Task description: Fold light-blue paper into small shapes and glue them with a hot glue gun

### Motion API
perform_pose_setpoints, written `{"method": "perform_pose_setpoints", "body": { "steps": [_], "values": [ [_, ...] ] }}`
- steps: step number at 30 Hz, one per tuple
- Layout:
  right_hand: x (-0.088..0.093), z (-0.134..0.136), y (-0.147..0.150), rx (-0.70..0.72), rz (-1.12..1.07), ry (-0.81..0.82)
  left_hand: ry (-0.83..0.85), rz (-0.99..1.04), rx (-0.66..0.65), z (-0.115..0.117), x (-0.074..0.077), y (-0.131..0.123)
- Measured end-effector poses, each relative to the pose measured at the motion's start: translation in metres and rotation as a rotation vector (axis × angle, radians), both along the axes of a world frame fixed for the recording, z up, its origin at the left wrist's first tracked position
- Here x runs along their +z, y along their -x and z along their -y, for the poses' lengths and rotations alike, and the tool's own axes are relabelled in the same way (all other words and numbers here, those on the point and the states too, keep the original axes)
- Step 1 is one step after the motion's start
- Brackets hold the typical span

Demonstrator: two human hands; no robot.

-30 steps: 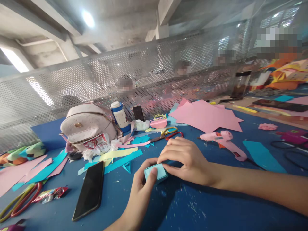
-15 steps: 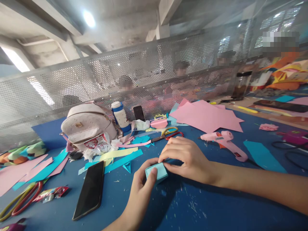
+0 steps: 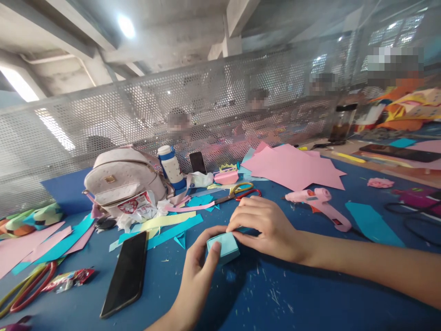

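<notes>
A small light-blue folded paper box [image 3: 228,246] is held just above the blue table, in the lower middle of the view. My left hand [image 3: 201,262] grips it from the left, thumb on the top face and the fingers behind its far side. At the box's upper right corner, my right hand [image 3: 267,227] pinches with thumb and forefinger; a bit of blue paper shows between the fingers. Scissors with yellow and red handles [image 3: 241,189] lie just beyond my right hand. A pink glue gun [image 3: 319,202] rests to its right.
A black phone [image 3: 126,276] lies left of my hands. Behind it are blue paper strips [image 3: 177,230], a pale backpack [image 3: 120,177] and a bottle [image 3: 170,168]. Pink paper sheets [image 3: 292,163] are stacked at the back, before a perforated metal screen [image 3: 206,105]. People sit beyond.
My left thumb has shifted slightly left and back across the box's top. My right hand keeps its pinch at the corner. The whole view has moved a little.
</notes>
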State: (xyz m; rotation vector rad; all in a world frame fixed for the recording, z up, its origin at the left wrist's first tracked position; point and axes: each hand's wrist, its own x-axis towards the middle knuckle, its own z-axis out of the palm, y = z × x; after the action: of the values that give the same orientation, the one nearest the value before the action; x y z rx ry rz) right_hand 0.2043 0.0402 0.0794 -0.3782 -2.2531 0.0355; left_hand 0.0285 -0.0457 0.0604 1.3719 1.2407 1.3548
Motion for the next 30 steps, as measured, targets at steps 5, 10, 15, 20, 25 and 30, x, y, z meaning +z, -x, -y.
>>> {"method": "perform_pose_setpoints", "body": {
  "steps": [5,10,15,20,25,30],
  "values": [
    [-0.001,-0.001,0.001,0.003,0.005,-0.020,0.029,0.048,0.054,-0.002,-0.005,-0.001],
    [-0.001,0.000,0.002,0.021,-0.026,-0.030,0.065,0.062,0.030,-0.002,-0.007,0.001],
    [-0.001,-0.001,0.001,0.019,-0.026,-0.018,0.065,0.041,-0.022,-0.003,-0.005,0.006],
    [-0.001,-0.002,0.001,0.026,-0.024,-0.016,0.060,0.024,-0.035,-0.004,-0.007,0.008],
    [-0.001,-0.003,0.001,0.026,-0.027,-0.015,0.020,-0.077,0.004,-0.008,-0.007,0.014],
    [-0.003,-0.005,0.001,0.024,-0.032,-0.009,-0.035,-0.196,0.063,-0.012,0.002,0.019]
  ]
}}
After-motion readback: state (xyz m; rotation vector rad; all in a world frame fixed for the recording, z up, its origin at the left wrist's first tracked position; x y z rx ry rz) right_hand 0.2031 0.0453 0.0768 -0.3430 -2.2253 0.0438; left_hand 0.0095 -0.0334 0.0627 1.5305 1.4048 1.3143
